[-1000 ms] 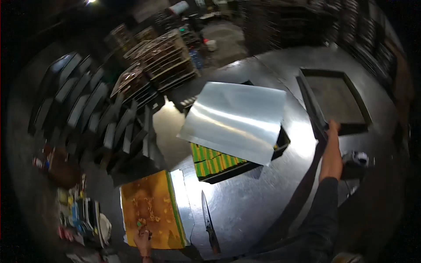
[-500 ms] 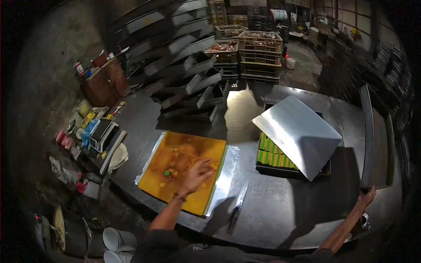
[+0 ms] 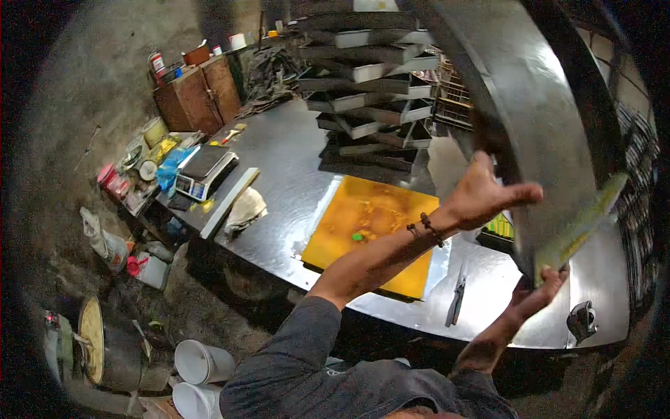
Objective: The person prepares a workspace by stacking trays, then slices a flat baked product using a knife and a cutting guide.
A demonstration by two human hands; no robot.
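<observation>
A long metal tray [image 3: 520,91] with raised sides is tilted up in front of me, smeared by motion. My right hand [image 3: 541,292] grips its lower corner, near an edge with yellow-green marks [image 3: 586,220]. At the tray's left side is my left hand [image 3: 481,195], thumb stretched out across the tray and fingers partly hidden. A beaded bracelet is on that wrist. Under my left forearm lies a yellow-orange slab [image 3: 335,234] with brown stains and a small green bit [image 3: 358,237] on top. Green and yellow pieces [image 3: 500,225] show in a dark box, mostly hidden behind the tray.
Crisscrossed metal trays [image 3: 373,105] are stacked at the back of the metal table [image 3: 279,140]. A digital scale [image 3: 206,167], a metal bar [image 3: 229,204] and a cloth [image 3: 246,209] lie left. A dark long-handled tool [image 3: 456,304] rests near the front edge. White buckets [image 3: 202,363] stand below.
My right hand has raised the tray from the table's right side. My left hand has left the slab and moved right to the tray. The view has turned left.
</observation>
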